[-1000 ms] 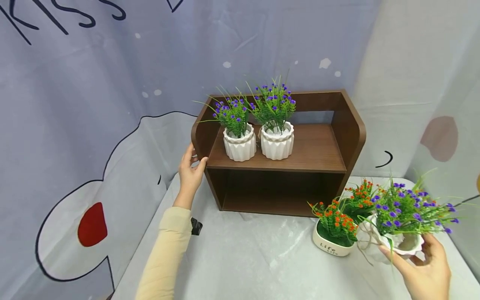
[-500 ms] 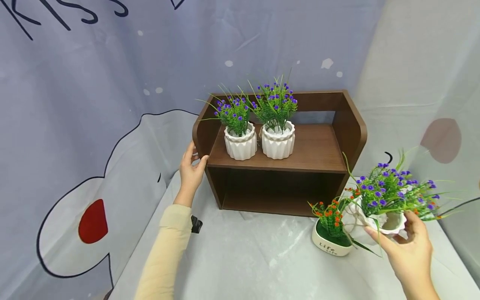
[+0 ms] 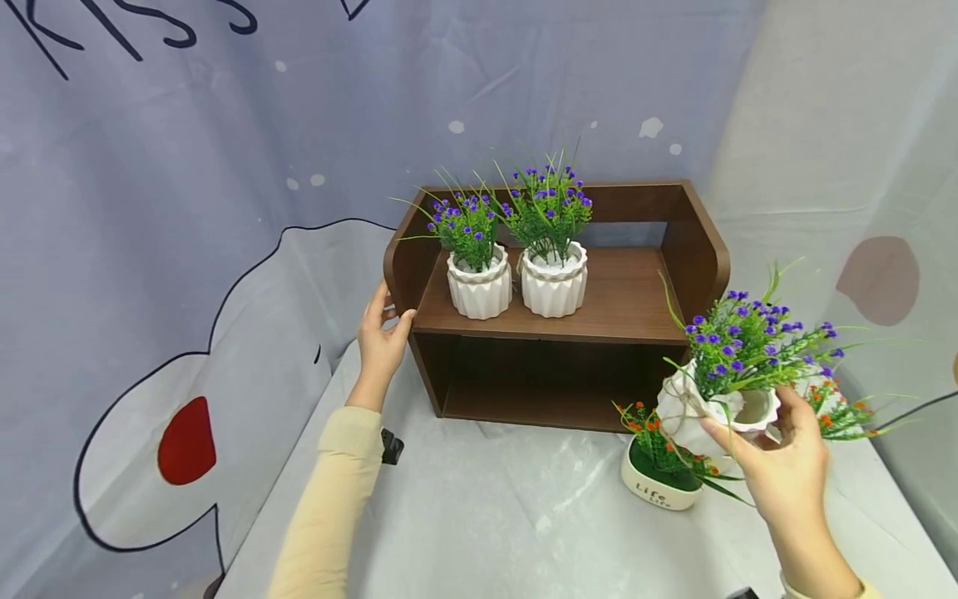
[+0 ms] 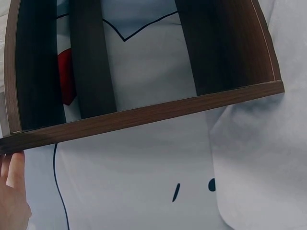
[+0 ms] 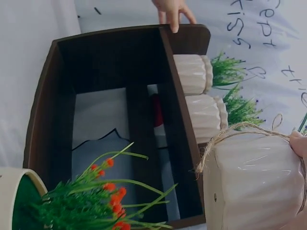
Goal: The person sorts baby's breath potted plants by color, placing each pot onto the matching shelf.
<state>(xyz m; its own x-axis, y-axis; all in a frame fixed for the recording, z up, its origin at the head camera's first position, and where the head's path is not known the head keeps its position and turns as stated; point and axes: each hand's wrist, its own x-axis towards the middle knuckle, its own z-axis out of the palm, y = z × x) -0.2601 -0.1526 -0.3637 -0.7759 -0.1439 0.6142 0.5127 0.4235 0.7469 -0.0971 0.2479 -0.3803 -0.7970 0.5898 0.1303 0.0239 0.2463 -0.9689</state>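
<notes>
My right hand (image 3: 789,466) holds a white fluted flowerpot (image 3: 679,409) with purple flowers, thumb at the rim. The pot is tilted and raised, overlapping the right end of a brown two-tier shelf (image 3: 554,335) in the head view. Twine runs round the held pot (image 5: 259,177) in the right wrist view. My left hand (image 3: 383,341) grips the shelf's left side, thumb at the front edge. Two similar potted plants, a left pot (image 3: 480,287) and a right pot (image 3: 554,283), stand upright side by side on the upper tier.
An oval cream planter (image 3: 659,489) with orange flowers and "Life" lettering stands at the shelf's right front corner. More orange flowers (image 3: 841,412) show behind my right hand. A printed curtain (image 3: 337,125) hangs behind the shelf. A small black object (image 3: 392,448) lies beside my left sleeve.
My right hand has carried the purple-flowered pot up and leftward, toward the shelf's right end. The left hand and the two pots on the shelf have stayed put.
</notes>
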